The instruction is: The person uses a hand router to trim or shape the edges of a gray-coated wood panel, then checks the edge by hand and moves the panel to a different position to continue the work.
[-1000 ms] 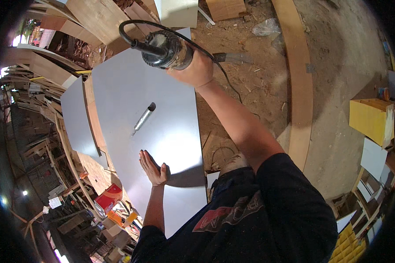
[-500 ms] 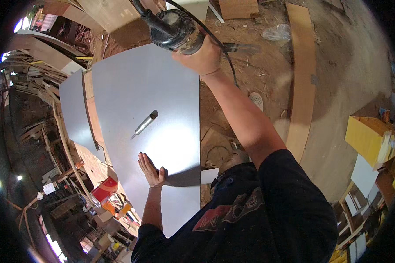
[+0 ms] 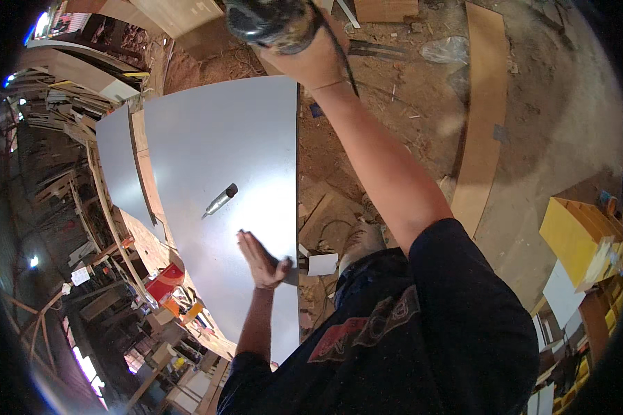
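Note:
My right hand grips a dark, rounded corded power tool at the top of the view, past the far end of the grey panel. The tool's upper part is cut off by the frame. My left hand is open, fingers stretched out and thumb apart, over the smooth grey panel near its right edge; whether the palm touches it, I cannot tell. A silver cylindrical tool with a thin pointed tip lies on the panel, beyond my left fingers.
A second grey panel lies to the left. A long brown board rests on the dirt floor at right, with a crumpled clear plastic bag beside it. Yellow-sided boxes stand far right. A red box sits at left.
My right hand has carried the power tool farther away, toward the top edge. My left hand has shifted right, closer to the panel's right edge. The view has also shifted slightly.

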Motion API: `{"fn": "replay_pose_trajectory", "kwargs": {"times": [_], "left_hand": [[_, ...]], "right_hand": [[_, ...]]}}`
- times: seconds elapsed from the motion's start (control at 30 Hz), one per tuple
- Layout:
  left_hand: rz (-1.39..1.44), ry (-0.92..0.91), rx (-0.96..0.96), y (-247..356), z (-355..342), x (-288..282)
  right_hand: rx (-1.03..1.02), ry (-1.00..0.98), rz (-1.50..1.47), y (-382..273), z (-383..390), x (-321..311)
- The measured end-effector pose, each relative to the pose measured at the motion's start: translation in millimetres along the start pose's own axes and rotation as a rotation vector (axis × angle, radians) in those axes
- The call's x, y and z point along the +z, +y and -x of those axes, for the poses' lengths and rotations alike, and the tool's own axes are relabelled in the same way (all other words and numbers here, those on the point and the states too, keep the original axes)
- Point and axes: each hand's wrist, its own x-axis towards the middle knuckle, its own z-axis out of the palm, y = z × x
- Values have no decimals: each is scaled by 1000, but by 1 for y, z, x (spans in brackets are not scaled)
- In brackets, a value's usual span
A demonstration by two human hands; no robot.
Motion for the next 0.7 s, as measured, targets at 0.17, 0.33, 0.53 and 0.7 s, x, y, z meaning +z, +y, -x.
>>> {"fn": "replay_pose_trajectory", "kwargs": {"times": [0.17,0.33,0.53,0.7], "left_hand": [[-67,-63,150,54,-68,14],[103,23,267,79,-200,0],[138,53,342,108,-327,-5],[186,174,330,115,-390,0]], "right_hand": [[59,-21,-87,39,-9,-53],[94,-111,93,63,10,-145],[-57,-551,751,98,67,-237],[103,-648,724,92,101,-277]]}}
